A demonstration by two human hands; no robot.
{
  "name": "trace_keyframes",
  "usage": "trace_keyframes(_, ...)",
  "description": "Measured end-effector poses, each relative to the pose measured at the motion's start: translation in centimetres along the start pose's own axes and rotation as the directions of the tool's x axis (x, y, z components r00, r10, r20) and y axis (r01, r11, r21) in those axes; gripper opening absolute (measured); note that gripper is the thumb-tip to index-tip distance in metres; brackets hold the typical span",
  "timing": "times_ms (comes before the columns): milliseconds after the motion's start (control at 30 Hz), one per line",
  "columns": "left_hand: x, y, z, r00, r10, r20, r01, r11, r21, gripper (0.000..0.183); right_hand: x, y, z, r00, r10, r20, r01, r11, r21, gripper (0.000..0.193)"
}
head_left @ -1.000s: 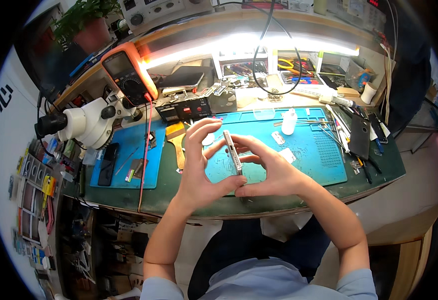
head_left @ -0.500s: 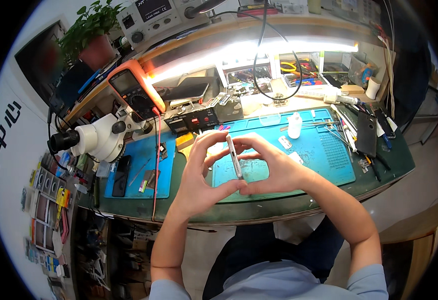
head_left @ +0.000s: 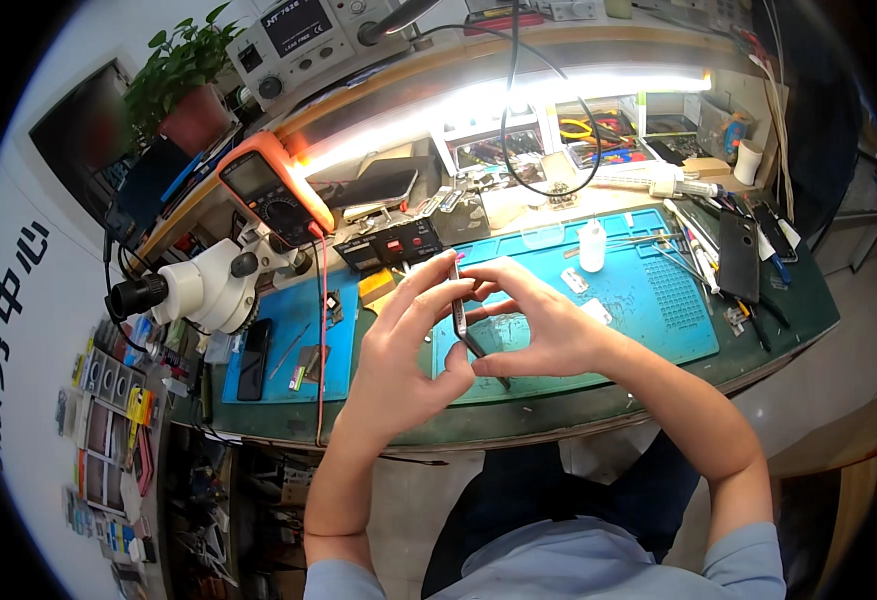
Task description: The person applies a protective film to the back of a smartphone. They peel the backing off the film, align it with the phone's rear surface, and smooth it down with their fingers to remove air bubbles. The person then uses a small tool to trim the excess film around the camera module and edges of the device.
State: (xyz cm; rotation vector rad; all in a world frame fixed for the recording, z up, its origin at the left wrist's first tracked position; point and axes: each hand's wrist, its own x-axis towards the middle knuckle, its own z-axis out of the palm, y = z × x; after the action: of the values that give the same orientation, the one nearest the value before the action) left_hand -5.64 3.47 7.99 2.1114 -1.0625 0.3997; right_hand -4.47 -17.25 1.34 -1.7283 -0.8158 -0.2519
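Above the teal repair mat (head_left: 649, 345), a slim phone (head_left: 460, 316) stands nearly edge-on between my hands. My left hand (head_left: 389, 365) grips it, fingers curled over the far part and thumb bent at the near part. From the right, my right hand (head_left: 549, 325) has its fingertips at the phone's far end, while its thumb lies near the lower end. A dark strip (head_left: 489, 368) slants down to the right below the phone; whether it belongs to the phone, I cannot tell. A white bottle (head_left: 591, 248) is upright on the mat beyond my right hand.
To the left are a white microscope (head_left: 209, 290), an orange multimeter (head_left: 269, 190) with a red lead, and a black phone (head_left: 255, 360) on a blue mat (head_left: 284, 385). A dark phone-shaped slab (head_left: 731, 255) lies among tools at right. A black cable loop (head_left: 504, 150) hangs at the back.
The phone has turned in my hands, and the dark strip now shows below it. My thumbs, which met at its near end, have moved apart. The view has shifted slightly.
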Motion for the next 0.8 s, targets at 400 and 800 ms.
trace_keyframes(400, -0.4, -0.5, 2.1, 0.990, -0.131, -0.053, 0.102, 0.920, -0.378, 0.075, 0.1, -0.6, 0.6, 0.999, 0.000, -0.053, -0.003, 0.998, -0.068, 0.078)
trace_keyframes(800, -0.4, -1.4, 1.8, 0.997, -0.073, 0.016, 0.072, 0.896, -0.438, 0.080, -0.1, -1.6, -0.2, 0.997, 0.078, -0.018, -0.078, 0.997, -0.020, 0.084)
